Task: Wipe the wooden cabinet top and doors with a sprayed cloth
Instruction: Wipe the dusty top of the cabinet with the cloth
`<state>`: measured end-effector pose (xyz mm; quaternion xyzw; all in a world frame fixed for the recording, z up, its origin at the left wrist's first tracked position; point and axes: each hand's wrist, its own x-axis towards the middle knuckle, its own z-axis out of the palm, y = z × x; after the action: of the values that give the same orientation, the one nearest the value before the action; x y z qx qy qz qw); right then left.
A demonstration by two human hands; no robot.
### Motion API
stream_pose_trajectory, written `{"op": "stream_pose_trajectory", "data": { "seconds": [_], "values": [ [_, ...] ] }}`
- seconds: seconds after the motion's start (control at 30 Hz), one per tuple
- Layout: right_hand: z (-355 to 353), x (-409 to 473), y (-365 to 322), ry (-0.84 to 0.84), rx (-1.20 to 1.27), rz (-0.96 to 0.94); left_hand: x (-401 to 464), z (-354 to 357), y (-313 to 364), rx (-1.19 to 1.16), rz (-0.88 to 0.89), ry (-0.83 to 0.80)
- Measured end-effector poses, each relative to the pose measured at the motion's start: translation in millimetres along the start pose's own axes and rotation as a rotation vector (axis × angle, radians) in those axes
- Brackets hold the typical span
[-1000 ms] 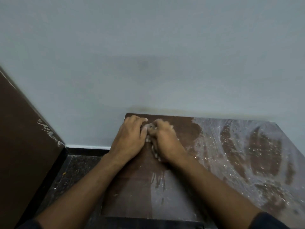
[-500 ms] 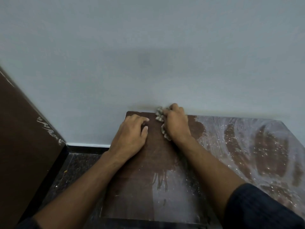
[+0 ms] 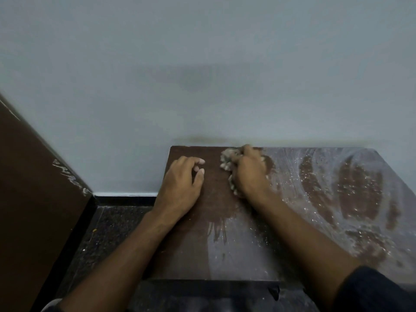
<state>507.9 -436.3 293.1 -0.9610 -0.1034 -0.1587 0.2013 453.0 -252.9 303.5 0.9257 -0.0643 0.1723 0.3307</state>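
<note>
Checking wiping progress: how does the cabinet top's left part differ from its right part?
The left part looks dark, clean brown; the right part is streaked with whitish film and specks. The left hand rests on the left part; the right hand grips the cloth between them.

Your forearms are bare; a dark sleeve [image 3: 378,289] covers your right upper arm (near right corner).

Dusty, smeared wooden cabinet top [image 3: 247,248]; crumpled cloth [image 3: 226,159].
</note>
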Motion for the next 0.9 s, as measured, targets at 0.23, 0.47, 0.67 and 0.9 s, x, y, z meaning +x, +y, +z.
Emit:
{"op": "stream_pose_trajectory", "data": {
  "seconds": [0.23, 0.47, 0.67, 0.9],
  "values": [
    [-16.1, -72.1, -5.5, -0.061, 0.038, -0.297, -18.6, -9.0, 17.9, -0.131, -0.04, 0.142],
    [-26.8, -92.3, -23.0, -0.011, 0.113, -0.05, -44.4, -7.7, 18.8, 0.055, 0.014, -0.036],
    [-28.7, -126.6, -3.6, -0.12, 0.111, -0.154, -58.1, -15.6, 16.8, 0.075, 0.07, -0.062],
    [-33.9, -130.2, -50.6, -0.155, 0.208, -0.059, -64.4, -19.1, 24.5, 0.061, 0.02, -0.085]
  ]
}}
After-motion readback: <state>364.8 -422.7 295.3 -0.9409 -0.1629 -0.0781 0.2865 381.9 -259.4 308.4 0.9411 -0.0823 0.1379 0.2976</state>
